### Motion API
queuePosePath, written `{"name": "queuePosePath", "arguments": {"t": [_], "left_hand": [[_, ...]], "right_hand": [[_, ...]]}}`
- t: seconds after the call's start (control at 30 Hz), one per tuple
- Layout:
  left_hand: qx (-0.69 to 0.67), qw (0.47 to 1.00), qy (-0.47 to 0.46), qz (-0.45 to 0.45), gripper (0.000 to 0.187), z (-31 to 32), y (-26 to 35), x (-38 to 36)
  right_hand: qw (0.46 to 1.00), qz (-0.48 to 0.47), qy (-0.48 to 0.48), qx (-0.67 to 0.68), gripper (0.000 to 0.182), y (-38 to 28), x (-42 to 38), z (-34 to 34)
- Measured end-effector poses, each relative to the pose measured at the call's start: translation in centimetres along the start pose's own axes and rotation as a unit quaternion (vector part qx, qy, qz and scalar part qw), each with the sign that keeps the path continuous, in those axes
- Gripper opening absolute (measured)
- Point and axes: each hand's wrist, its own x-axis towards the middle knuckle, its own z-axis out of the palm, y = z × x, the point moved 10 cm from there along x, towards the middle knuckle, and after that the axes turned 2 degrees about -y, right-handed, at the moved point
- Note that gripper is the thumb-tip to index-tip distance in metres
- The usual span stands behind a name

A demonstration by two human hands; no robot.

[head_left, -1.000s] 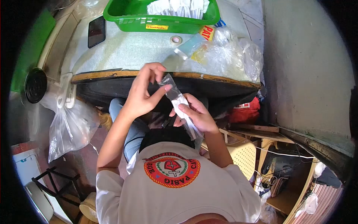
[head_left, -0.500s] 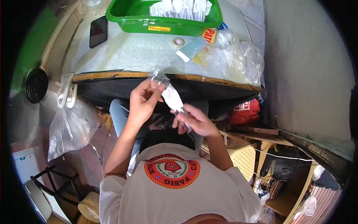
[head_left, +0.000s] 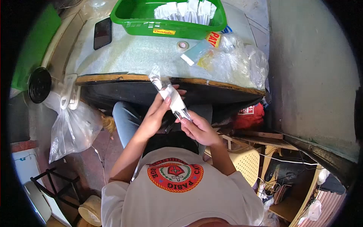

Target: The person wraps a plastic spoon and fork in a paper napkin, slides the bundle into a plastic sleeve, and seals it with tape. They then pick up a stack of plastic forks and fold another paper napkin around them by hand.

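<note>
A slim white packet in a clear plastic sleeve is held slanting over my lap, just in front of the table's edge. My left hand grips its middle, thumb on top and fingers behind. The lower end is pinched by my right hand. At the upper end, the crinkled clear sleeve sticks out past the white part and overlaps the table edge.
On the table are a green basin with several white packets, a phone, a tape roll and clear plastic bags. A plastic bag hangs at the left.
My left hand has slid from the packet's upper end down to its middle, leaving the sleeve's top free. My right fingers have closed around the lower end.
</note>
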Motion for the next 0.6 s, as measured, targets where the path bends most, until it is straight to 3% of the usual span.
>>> {"name": "queuePosePath", "arguments": {"t": [0.1, 0.2, 0.27, 0.37, 0.43, 0.5, 0.6], "left_hand": [[-0.053, 0.998, 0.015, -0.012, 0.044, 0.8, 0.2, 0.6], [-0.111, 0.991, 0.057, 0.037, 0.040, 0.1, 1.1, 0.8], [-0.118, 0.989, 0.078, 0.050, 0.040, -0.4, 1.7, 0.7], [-0.138, 0.982, 0.103, 0.073, 0.040, -1.0, 2.7, 0.6], [-0.171, 0.973, 0.136, 0.070, 0.040, -1.5, 2.8, 0.5], [-0.185, 0.971, 0.137, 0.069, 0.039, -1.7, 2.9, 0.5], [-0.225, 0.964, 0.128, 0.068, 0.038, -2.0, 2.9, 0.5]], "right_hand": [[1.000, -0.009, -0.028, 0.004, 0.020, 0.0, 0.2, 1.0], [0.990, -0.068, 0.056, -0.112, 0.023, -1.8, -0.2, 0.2], [0.950, -0.173, 0.154, -0.211, 0.032, -4.8, -1.5, -0.5], [0.911, -0.250, 0.232, -0.230, 0.036, -4.6, -2.8, -1.4], [0.906, -0.272, 0.247, -0.210, 0.035, -4.8, -3.0, -1.8], [0.852, -0.336, 0.236, -0.324, 0.028, -6.8, -3.6, -0.6], [0.828, -0.361, 0.246, -0.352, 0.027, -7.2, -3.6, -0.6]]}}
